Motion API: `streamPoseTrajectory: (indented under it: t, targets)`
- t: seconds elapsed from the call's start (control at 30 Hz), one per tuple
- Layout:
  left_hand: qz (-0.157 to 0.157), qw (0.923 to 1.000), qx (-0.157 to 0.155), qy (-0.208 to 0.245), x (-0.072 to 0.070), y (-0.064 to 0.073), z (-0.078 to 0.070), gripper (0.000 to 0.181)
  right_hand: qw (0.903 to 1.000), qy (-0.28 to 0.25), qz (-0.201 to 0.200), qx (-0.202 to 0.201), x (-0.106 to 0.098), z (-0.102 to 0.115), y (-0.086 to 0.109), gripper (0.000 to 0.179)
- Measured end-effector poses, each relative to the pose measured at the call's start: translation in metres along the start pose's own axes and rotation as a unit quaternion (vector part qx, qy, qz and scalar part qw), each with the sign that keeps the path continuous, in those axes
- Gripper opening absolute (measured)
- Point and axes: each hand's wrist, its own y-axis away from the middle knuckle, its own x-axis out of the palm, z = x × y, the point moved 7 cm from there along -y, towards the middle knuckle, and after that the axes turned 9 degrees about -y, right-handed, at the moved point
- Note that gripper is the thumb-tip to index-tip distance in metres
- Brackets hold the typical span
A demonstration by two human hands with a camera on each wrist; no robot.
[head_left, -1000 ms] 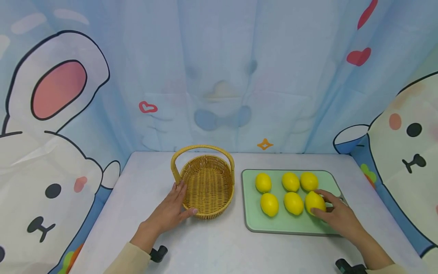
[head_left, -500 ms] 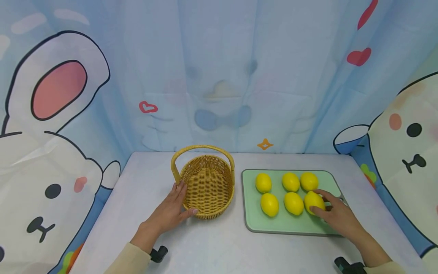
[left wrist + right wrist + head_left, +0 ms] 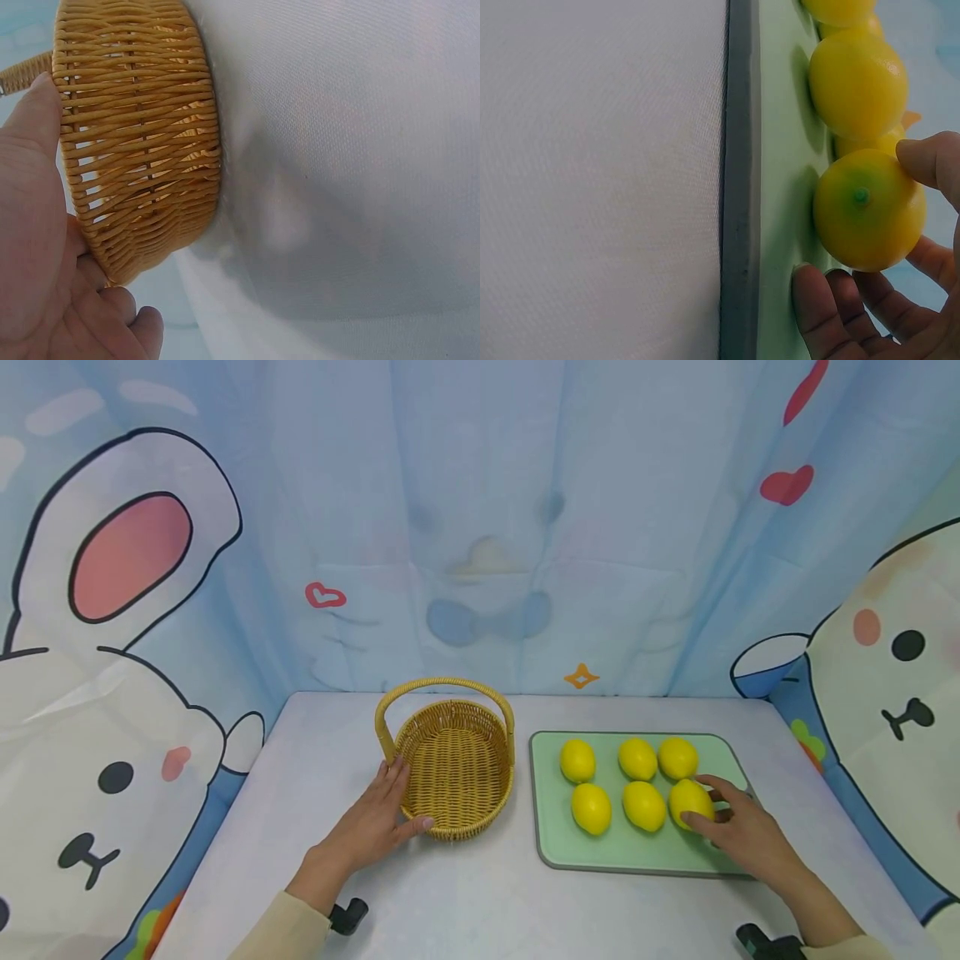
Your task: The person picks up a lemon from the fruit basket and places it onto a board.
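My left hand [image 3: 375,822] rests against the near left side of a round yellow wicker basket [image 3: 453,768]. Its fingers lie fairly straight on the basket's left side and the thumb reaches over the front rim, as the woven wall [image 3: 142,142] shows in the left wrist view. On the right, my right hand [image 3: 746,835] pinches the front-right lemon [image 3: 689,803] between thumb and fingers. In the right wrist view that lemon [image 3: 870,217] shows its greenish stem end, with the thumb [image 3: 934,161] on top. The lemon sits on or just over a green tray [image 3: 607,852]; which, I cannot tell.
Several other lemons stand in two rows on the tray, among them one lemon [image 3: 643,806] just left of the held one. The basket's handle [image 3: 446,682] arches up over its back. A white cloth [image 3: 517,910] covers the table, and a printed blue curtain [image 3: 480,527] hangs behind.
The held lemon and my right hand have shifted only very slightly. My left hand and the basket have not moved.
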Motion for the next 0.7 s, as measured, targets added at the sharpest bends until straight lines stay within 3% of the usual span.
streamPoseTrajectory:
  t: [0.43,0.7]
  targets:
    - [0.001,1.0000,0.001,0.001,-0.0008,-0.0003,-0.0011,0.101,0.9999,0.006,-0.011,0.003,-0.0049,0.0028,0.0020,0.091]
    - [-0.001,1.0000,-0.003,0.000,-0.0056,0.0002,-0.0029,0.101,0.9980,-0.002,-0.061,-0.017,-0.0086,0.0081,0.0023,0.083]
